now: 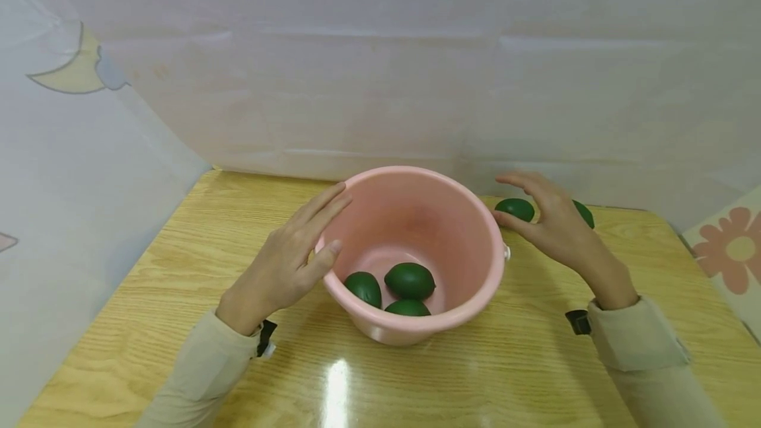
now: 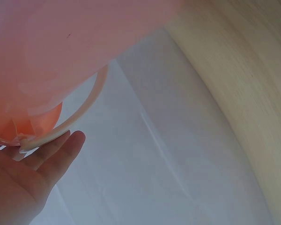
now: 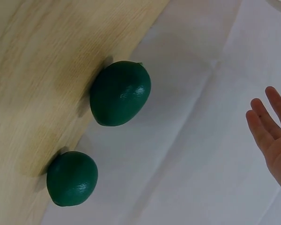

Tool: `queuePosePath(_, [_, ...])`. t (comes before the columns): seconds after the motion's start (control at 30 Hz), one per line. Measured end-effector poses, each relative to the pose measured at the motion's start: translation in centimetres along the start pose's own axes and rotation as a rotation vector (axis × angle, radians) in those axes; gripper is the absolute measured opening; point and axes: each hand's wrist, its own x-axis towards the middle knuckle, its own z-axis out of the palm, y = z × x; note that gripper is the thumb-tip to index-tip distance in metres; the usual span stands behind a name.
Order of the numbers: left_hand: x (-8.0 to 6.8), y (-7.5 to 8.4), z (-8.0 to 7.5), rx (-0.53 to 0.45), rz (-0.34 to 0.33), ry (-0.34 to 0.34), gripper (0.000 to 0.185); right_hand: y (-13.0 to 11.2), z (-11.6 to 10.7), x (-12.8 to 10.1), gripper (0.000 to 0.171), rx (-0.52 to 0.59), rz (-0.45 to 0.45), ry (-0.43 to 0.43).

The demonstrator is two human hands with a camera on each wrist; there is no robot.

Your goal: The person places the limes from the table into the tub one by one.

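A pink bucket (image 1: 416,213) stands on the table, with several dark green limes (image 1: 410,281) lying at its bottom. My left hand (image 1: 285,259) rests at the bucket's left rim, fingers nearly straight along it and thumb over the edge. In the left wrist view, those fingers lie beside the handle (image 2: 91,96) where it joins the bucket. To the right of the bucket, my right hand (image 1: 555,220) is spread with thumb and fingers apart, holding nothing. One lime (image 1: 514,209) shows between its thumb and fingers; another lime (image 1: 584,213) is partly hidden behind the hand.
The wooden table (image 1: 160,296) ends just behind the bucket and the two outer limes. A pale sheet (image 1: 380,98) hangs along its back and sides, printed with a moon (image 1: 74,71) at left and a flower (image 1: 737,249) at right.
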Motion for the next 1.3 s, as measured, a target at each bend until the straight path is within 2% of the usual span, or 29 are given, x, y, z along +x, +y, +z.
queuePosePath(0.7, [0.0,0.1,0.0,0.008,0.001,-0.002,0.058,3.1,1.1,-0.4,0.059,-0.043,-0.023,-0.042])
queuePosePath(1.3, [-0.1,0.3,0.0,0.010,0.000,-0.005,0.058,6.1,1.6,-0.7,0.061,-0.030,0.054,-0.078])
